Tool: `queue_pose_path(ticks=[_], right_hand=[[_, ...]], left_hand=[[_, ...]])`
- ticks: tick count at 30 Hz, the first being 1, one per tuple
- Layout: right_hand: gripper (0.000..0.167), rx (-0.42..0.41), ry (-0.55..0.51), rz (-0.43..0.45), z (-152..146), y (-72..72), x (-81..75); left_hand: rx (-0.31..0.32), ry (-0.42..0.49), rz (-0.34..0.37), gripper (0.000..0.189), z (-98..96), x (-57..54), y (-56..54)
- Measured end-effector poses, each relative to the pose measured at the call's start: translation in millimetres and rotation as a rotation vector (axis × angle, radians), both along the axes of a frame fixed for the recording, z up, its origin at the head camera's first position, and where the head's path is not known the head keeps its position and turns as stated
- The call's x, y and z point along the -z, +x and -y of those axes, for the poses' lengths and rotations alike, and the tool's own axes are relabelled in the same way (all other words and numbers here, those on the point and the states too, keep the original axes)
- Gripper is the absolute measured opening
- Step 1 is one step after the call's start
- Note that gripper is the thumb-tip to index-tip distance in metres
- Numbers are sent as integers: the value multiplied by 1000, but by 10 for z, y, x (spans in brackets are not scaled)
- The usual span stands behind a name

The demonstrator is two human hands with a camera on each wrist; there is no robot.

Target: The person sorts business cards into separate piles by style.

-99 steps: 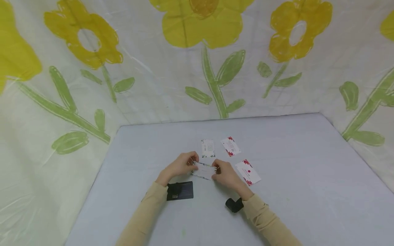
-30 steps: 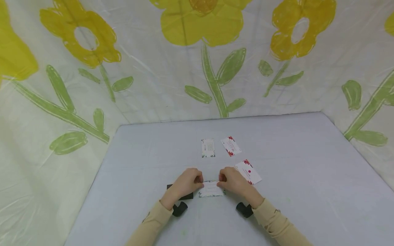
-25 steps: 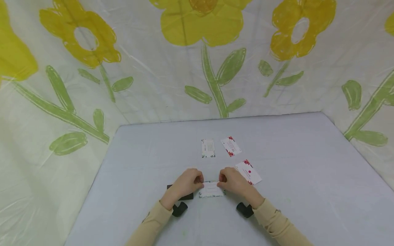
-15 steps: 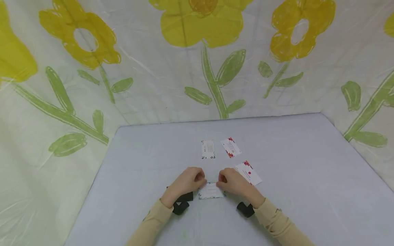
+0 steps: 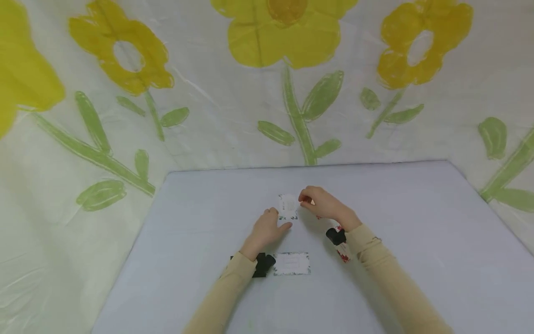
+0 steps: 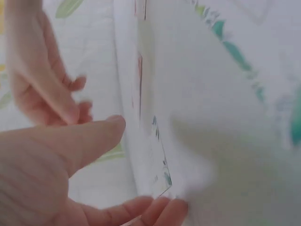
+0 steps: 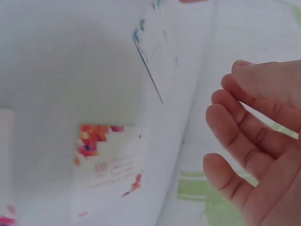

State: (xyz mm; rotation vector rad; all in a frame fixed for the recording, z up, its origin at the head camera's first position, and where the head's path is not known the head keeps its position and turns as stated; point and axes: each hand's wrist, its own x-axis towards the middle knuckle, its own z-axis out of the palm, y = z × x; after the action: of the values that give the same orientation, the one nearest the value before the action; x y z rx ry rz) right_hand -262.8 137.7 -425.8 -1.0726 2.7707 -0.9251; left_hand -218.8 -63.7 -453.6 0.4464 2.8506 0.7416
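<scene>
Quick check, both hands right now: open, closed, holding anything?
Left hand: open, gripping nothing, right by the farther leaf-bordered card; contact cannot be told.
Right hand: open, fingers loosely bent, holding nothing.

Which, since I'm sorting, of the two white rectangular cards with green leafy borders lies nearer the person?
The white card lying crosswise; the other white card lies lengthwise, farther off, between left hand and right hand.

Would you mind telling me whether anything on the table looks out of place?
Slightly: the red-flowered card, partly hidden behind the right wrist camera, slants, whereas the nearer leafy card lies roughly square to the table. Nothing I can see looks spilled or damaged.
</scene>
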Motion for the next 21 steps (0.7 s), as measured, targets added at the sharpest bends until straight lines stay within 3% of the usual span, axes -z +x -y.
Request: queue_pose_path(ticks=[4, 8, 14, 18, 21], right_hand=[[16, -32, 82, -22, 63, -223, 11], [24, -63, 156, -13, 162, -350, 96], [38, -116, 266, -22, 308, -451, 289], [43, -110, 332, -20, 366, -489, 353], [41, -107, 325, -30, 382, -505, 355]], left_hand=[[-69, -53, 14, 61, -112, 23, -95], [-104, -114, -4, 66, -227, 52, -147], [-124, -261, -57, 82, -365, 107, -177], [-145, -300, -92, 89, -392, 131, -214], [-147, -314, -109, 90, -385, 135, -263]])
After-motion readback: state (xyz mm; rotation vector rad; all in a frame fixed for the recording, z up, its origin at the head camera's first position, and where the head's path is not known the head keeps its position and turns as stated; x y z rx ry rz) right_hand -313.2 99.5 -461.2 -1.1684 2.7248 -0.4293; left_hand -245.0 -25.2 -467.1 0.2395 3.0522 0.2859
